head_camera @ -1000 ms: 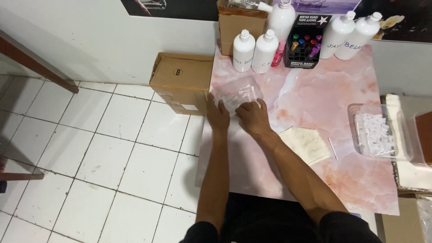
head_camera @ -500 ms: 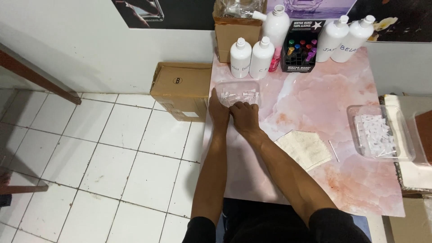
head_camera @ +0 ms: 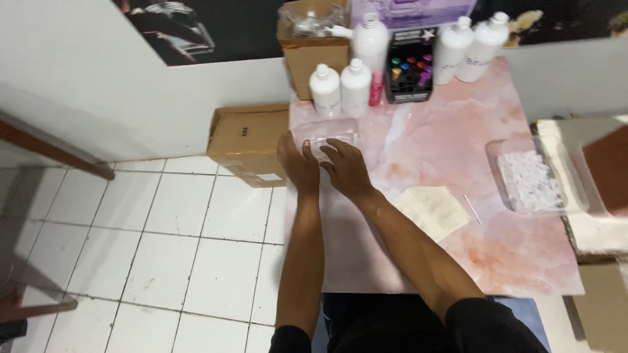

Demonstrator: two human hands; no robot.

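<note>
Both my hands rest on a clear plastic bag that lies flat on the pink marble-pattern table, near its left edge. My left hand presses the bag's left side, fingers together. My right hand lies over its near edge with fingers spread. The bag's contents are too faint to make out. Two small white bottles stand just beyond the bag.
A brown open box, taller white bottles and a black rack of coloured vials line the table's back. A beige cloth, a thin stick and a clear tray of white pieces lie right. A cardboard box sits on the floor.
The view has shifted, so the table sits lower in frame. My hands stay on the clear bag, with the right hand now spread over its near edge.
</note>
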